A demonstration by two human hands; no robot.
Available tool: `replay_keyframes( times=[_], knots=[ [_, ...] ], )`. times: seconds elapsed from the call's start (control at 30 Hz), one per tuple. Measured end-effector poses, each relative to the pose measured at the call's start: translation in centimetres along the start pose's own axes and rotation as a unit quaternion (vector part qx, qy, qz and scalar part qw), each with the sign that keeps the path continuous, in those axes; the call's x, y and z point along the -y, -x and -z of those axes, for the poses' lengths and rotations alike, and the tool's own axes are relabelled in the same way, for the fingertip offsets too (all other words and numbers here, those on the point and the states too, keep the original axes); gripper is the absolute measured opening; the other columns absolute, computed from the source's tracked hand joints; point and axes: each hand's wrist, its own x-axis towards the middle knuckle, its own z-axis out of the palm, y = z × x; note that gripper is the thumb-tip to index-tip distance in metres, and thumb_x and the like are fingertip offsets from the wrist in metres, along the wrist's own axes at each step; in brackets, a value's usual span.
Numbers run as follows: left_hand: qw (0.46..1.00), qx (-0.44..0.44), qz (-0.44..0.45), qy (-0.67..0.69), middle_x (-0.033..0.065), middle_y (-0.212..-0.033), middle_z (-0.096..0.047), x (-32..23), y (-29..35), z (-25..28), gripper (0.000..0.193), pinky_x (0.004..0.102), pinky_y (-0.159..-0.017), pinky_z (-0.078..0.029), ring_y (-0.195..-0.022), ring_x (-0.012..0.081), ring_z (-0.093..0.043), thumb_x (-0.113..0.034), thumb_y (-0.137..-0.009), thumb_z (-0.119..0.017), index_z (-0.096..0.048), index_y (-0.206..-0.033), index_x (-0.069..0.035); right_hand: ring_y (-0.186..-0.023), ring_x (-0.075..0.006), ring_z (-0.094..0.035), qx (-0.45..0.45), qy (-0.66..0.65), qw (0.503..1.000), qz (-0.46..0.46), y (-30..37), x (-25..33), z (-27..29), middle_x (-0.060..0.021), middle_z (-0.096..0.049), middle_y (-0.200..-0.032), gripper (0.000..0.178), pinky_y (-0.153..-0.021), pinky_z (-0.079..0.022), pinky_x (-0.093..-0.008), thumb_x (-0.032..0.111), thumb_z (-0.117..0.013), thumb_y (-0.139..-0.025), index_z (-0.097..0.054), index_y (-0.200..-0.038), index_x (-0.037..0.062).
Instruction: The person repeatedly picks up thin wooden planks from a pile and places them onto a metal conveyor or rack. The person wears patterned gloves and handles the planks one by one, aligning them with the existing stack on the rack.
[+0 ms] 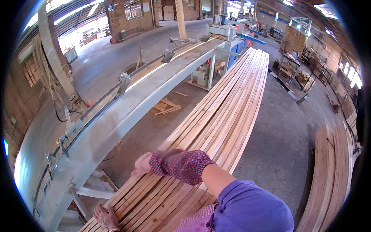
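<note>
Long, narrow wooden strips (216,127) lie side by side in a wide stack running from below me to the far right. My right hand (145,164), in a pinkish glove with a dark red dotted cuff, reaches across the stack to its left edge. Its fingers are blurred, and I cannot tell whether they grip a strip. Closer to me, my left hand (106,217) rests on the left edge of the strips, fingers stretched out. A purple sleeve (251,207) covers my right upper arm.
Left of the stack runs a long grey machine bed (127,104) with clamps, carrying a pale strip (154,70) toward a machine head (222,31). Wood offcuts (167,106) lie on the floor beneath it. Another pile of boards (326,174) stands at the right.
</note>
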Motion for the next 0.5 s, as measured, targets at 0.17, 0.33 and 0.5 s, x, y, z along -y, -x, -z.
replay_keyframes(
  times=[0.17,0.33,0.5],
  knots=[
    [1.0,0.0,0.025,-0.008,0.0152,-0.152,-0.053,0.3,0.8,0.5,0.067,0.0472,-0.127,-0.021,-0.147,0.0344,-0.039,-0.046,-0.099,-0.059,-0.053,-0.147,0.0,-0.116,-0.0426,-0.067,0.021,0.002,0.997,-0.074,0.9,-1.0,1.0,-0.0238,-0.074,-0.114,0.085,-0.1,-0.046,-0.0594,0.074,-0.039,-0.097,-0.075,-0.116,-0.0018],
    [0.999,-0.011,0.018,-0.024,0.0161,-0.159,-0.046,1.3,-0.2,-0.9,0.069,0.0479,-0.128,-0.019,-0.15,0.0347,-0.035,-0.047,-0.099,-0.058,-0.049,-0.151,-0.001,-0.121,-0.0413,-0.065,0.029,0.001,0.998,-0.048,0.0,-1.7,1.3,-0.0236,-0.073,-0.12,0.085,-0.105,-0.045,-0.0573,0.075,-0.04,-0.098,-0.074,-0.119,0.0006],
    [0.999,-0.004,0.015,-0.035,0.0208,-0.161,-0.04,1.6,-0.6,-1.5,0.073,0.05,-0.128,-0.018,-0.152,0.0382,-0.03,-0.051,-0.101,-0.052,-0.044,-0.155,-0.002,-0.114,-0.0425,-0.068,0.026,-0.017,0.998,-0.052,-1.2,-1.2,0.8,-0.0257,-0.073,-0.114,0.087,-0.099,-0.047,-0.0586,0.074,-0.039,-0.099,-0.073,-0.116,-0.0041]
  ],
)
